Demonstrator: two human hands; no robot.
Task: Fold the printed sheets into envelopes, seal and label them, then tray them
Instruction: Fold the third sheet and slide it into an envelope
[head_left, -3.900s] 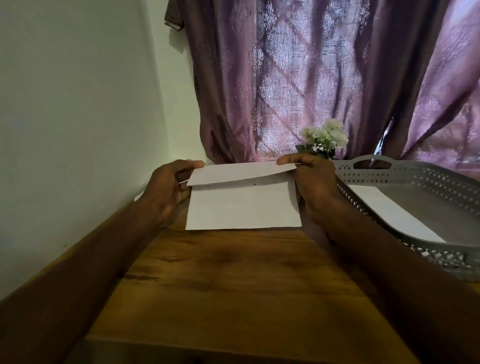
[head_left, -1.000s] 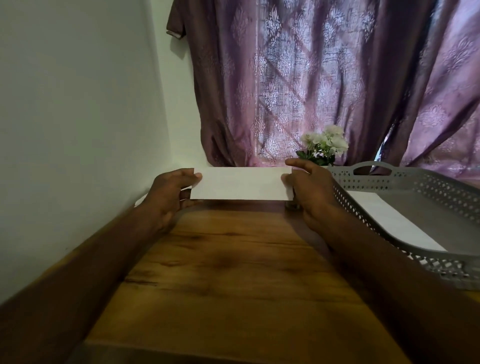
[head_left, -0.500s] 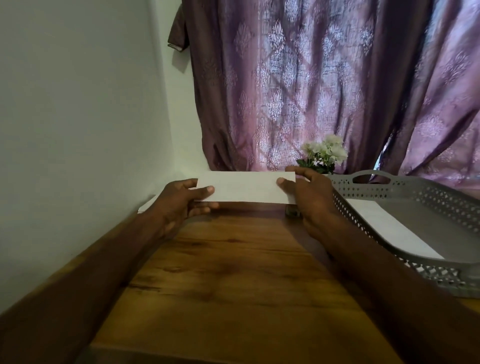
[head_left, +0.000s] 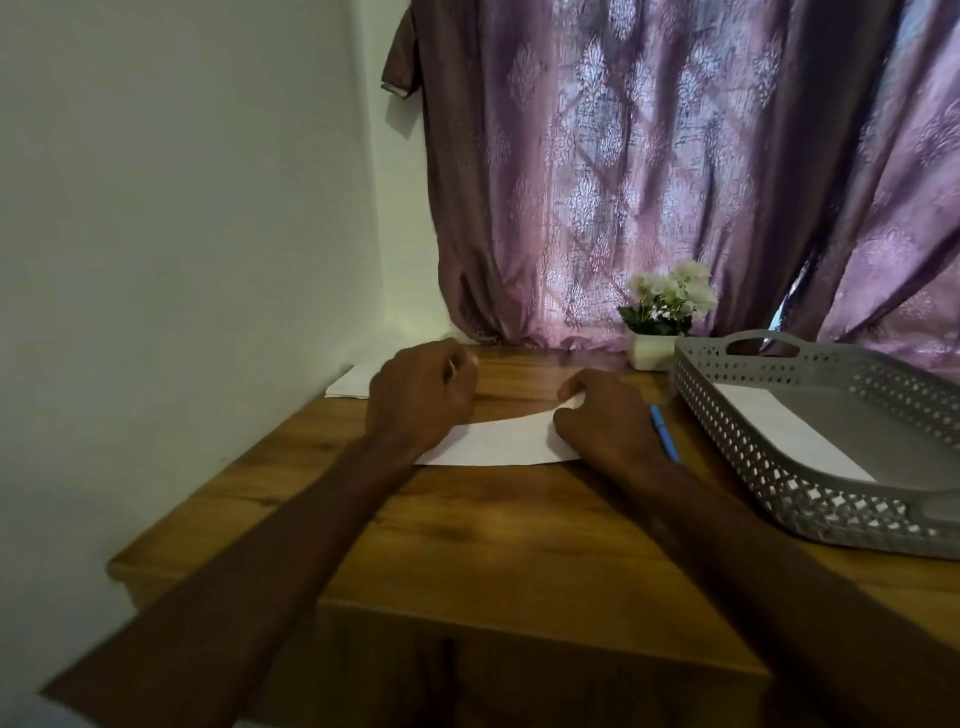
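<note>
A folded white sheet (head_left: 506, 441) lies flat on the wooden table (head_left: 519, 540). My left hand (head_left: 421, 395) is curled into a loose fist, and its heel rests on the sheet's left end. My right hand (head_left: 605, 421) pinches the sheet's far right corner, which is lifted slightly. The hands hide both ends of the sheet. A grey perforated tray (head_left: 753, 457) stands at the right with a white envelope (head_left: 789, 431) lying inside it.
A blue pen (head_left: 665, 434) lies just right of my right hand, between it and the tray. More white paper (head_left: 348, 387) sits at the far left by the wall. A small pot of white flowers (head_left: 662, 322) stands behind, in front of a purple curtain.
The folded sheet was held up on edge between both hands. It now lies flat on the table, nearer to me, and both hands have come down onto it.
</note>
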